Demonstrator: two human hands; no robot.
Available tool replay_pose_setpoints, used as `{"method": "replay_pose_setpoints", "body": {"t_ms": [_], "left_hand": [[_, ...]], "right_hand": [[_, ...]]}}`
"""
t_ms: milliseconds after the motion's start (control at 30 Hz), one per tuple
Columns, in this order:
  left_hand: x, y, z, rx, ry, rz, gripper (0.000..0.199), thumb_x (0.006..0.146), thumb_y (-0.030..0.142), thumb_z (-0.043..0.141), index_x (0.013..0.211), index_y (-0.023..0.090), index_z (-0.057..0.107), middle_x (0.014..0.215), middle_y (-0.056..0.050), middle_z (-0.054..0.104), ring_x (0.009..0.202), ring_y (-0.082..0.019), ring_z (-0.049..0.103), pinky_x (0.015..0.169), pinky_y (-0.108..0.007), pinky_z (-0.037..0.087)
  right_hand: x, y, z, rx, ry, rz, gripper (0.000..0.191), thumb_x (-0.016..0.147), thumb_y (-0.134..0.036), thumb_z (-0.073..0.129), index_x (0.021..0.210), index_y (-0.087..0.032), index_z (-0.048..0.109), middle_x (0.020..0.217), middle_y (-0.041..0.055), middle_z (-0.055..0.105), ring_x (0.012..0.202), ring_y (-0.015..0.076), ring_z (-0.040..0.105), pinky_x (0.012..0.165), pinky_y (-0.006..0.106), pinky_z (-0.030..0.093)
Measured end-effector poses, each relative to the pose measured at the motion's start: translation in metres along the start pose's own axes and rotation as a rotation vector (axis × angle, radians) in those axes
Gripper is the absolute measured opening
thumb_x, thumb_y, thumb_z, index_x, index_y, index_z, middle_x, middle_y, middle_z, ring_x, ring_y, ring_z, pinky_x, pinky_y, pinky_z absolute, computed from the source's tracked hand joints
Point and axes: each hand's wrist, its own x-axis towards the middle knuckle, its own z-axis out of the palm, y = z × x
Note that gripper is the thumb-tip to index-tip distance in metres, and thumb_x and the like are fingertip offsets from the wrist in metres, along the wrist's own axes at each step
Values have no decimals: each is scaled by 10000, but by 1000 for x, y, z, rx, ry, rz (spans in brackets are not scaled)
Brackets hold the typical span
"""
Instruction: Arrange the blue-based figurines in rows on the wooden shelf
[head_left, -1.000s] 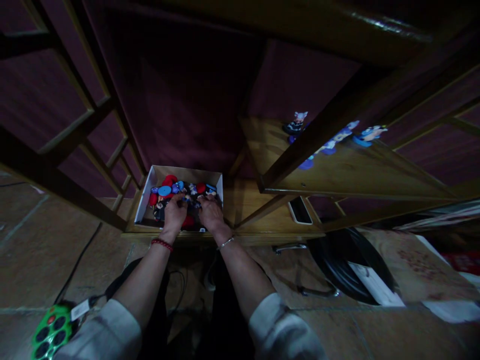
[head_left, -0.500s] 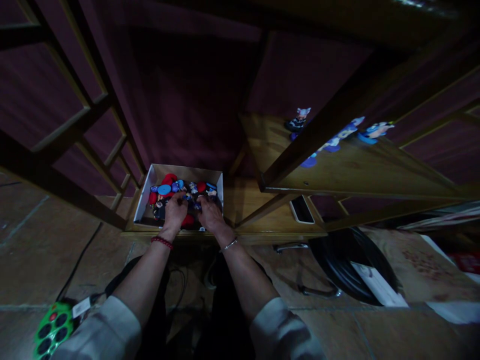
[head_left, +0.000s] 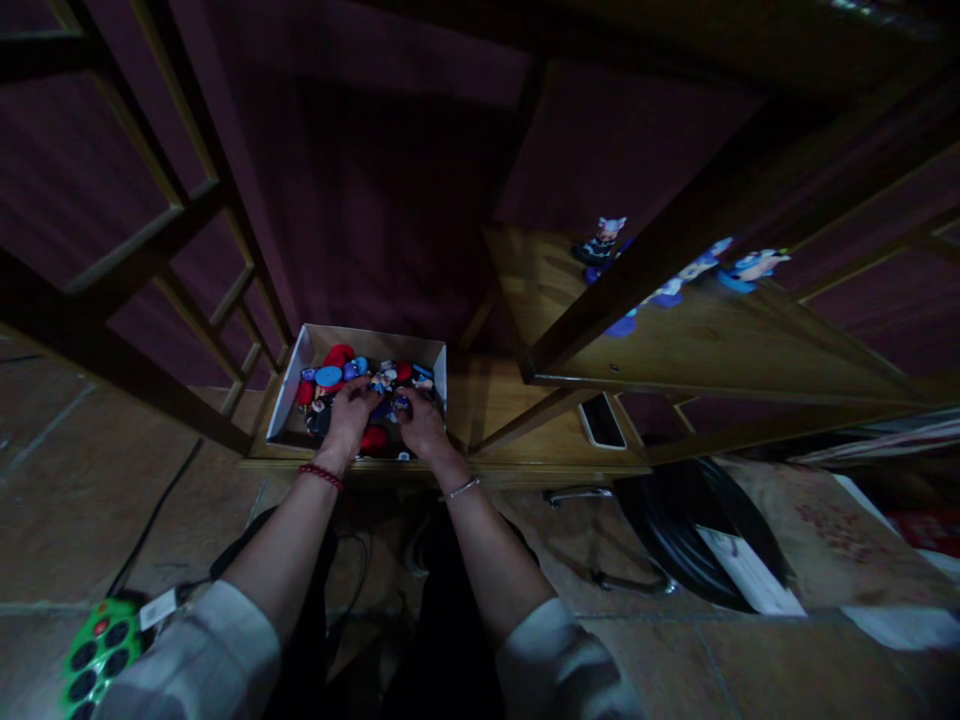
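Observation:
A shallow cardboard box (head_left: 283, 405) with white outer sides stands on the low wooden shelf and holds a jumble of small toy figurines with red, blue and black round bases. My left hand (head_left: 349, 415), wearing a red bead bracelet, reaches into its middle, fingers bent together; what they hold, if anything, is hidden. A small white-and-blue figurine (head_left: 383, 380) lies just beyond those fingertips. My right hand (head_left: 424, 425), with a silver bracelet at the wrist, closes on a dark purple-blue figurine (head_left: 402, 403). A blue disc base (head_left: 328, 376) rests left of my left hand.
Several figurines, one of them a white-haired figure (head_left: 606, 232), stand on the raised shelf (head_left: 675, 350) to the right. A phone (head_left: 602, 420) lies on the lower shelf (head_left: 495, 400). Wooden posts frame both sides. A black stool seat (head_left: 667, 520) and a green device (head_left: 101, 655) are below.
My left hand's fingers have stretched a little to the right, towards my right hand. The purple-blue figurine shows more clearly at my right fingers. The view has shifted slightly.

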Motion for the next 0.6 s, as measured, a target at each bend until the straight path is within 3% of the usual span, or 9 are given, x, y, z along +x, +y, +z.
{"method": "replay_pose_setpoints", "body": {"t_ms": [133, 367, 500, 600], "left_hand": [[-5, 9, 4, -124, -24, -82, 286, 504, 136, 623, 784, 138, 567, 696, 20, 547, 721, -117, 561, 807, -335, 457], [-4, 10, 3, -148, -41, -83, 275, 505, 113, 611, 774, 151, 569, 728, 15, 569, 734, -122, 568, 825, -338, 454], [-3, 9, 0, -121, -37, -86, 253, 521, 109, 593, 771, 141, 576, 763, 4, 576, 746, -116, 571, 826, -324, 454], [-1, 6, -3, -84, -68, -74, 216, 567, 130, 572, 782, 131, 580, 845, -30, 603, 766, -118, 579, 816, -313, 455]], "right_hand": [[1, 6, 1, 144, -1, 54, 383, 713, -67, 490, 1059, -219, 550, 1020, 16, 596, 913, 131, 554, 890, 298, 417], [-1, 16, 4, 492, -23, 153, 373, 686, -116, 498, 1016, -277, 565, 886, -42, 595, 813, 112, 565, 787, 288, 481], [-3, 11, 2, 703, -63, 217, 356, 701, -144, 482, 1036, -253, 536, 952, -22, 577, 838, 109, 570, 724, 258, 503], [-2, 9, 2, 699, -66, 224, 371, 721, -142, 464, 1078, -231, 509, 1009, -1, 571, 871, 108, 568, 717, 242, 502]]}}
